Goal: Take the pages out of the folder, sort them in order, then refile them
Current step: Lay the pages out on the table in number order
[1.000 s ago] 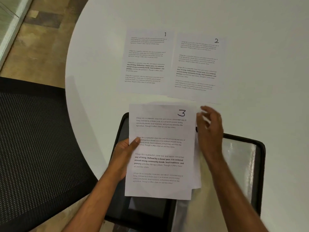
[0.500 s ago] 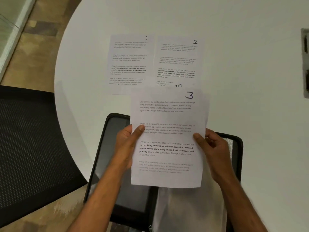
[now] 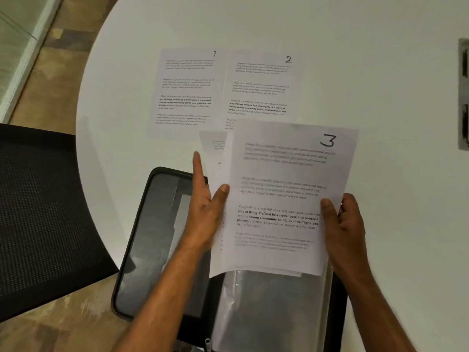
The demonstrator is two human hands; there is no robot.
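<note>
page 3 now shifted right, between both hands' fingers

On a round white table, page 1 and page 2 lie flat side by side. Nearer the person, the right hand pinches the right edge of page 3, thumb on top, holding it over the lower corner of page 2. The left hand holds the pages beneath at their left edge, forefinger straight, thumb on page 3. Below them lies an open black folder with clear sleeves. A black mesh chair stands at left.
</note>
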